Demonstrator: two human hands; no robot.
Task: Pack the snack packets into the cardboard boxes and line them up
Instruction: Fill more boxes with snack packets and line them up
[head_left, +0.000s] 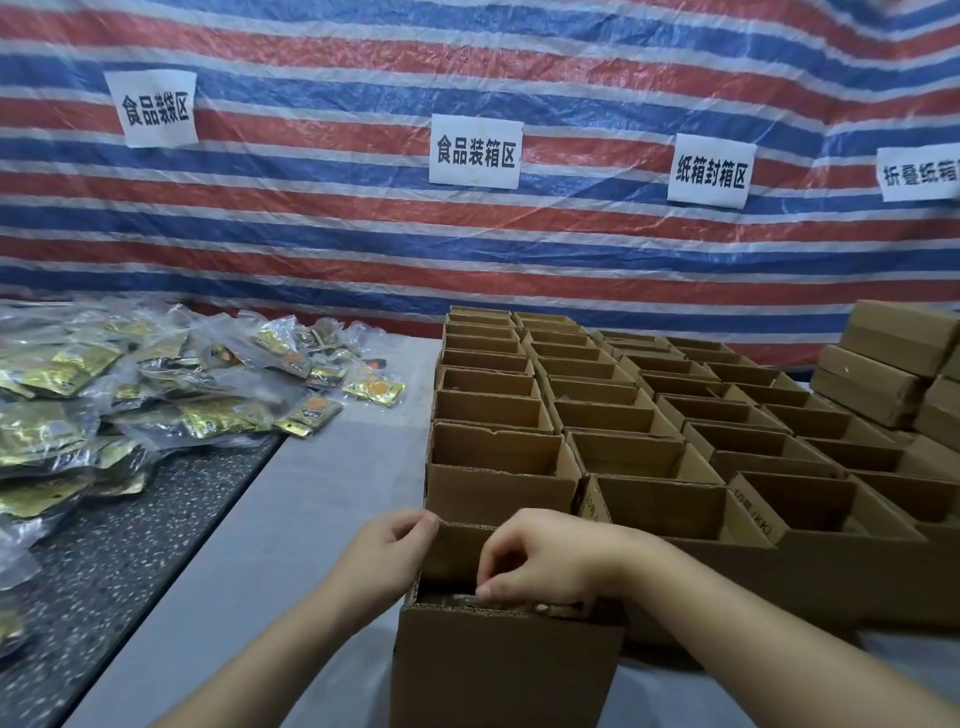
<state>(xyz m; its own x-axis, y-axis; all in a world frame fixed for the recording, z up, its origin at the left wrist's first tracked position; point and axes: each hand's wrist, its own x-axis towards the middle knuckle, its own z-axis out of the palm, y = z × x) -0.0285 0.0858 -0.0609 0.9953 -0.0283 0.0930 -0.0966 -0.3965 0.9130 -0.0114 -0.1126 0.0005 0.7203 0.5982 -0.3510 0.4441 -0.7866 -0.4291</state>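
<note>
**Both hands at the nearest box**

Now your two hands are working at the open cardboard box closest to you, at the near end of the left-most row. Your left hand has its fingers curled and pinches the top edge of the box's far-left corner, thumb and forefinger touching the cardboard. Your right hand reaches down over the box's opening with the fingers bent; its grip closes on the packets standing inside, whose top edges just show above the near wall. How many packets are in there cannot be told.

Beyond this box, rows of open empty boxes stand side by side on the grey desk, touching one another and running back towards the striped tarpaulin. At the far right, closed boxes are stacked.

To your left, a loose heap of snack packets, gold and black in clear wrapping, lies well apart from the box you hold, spread across the seam between the grey desk and a dark speckled surface. Four white paper signs with printed characters hang on the tarpaulin.
</note>
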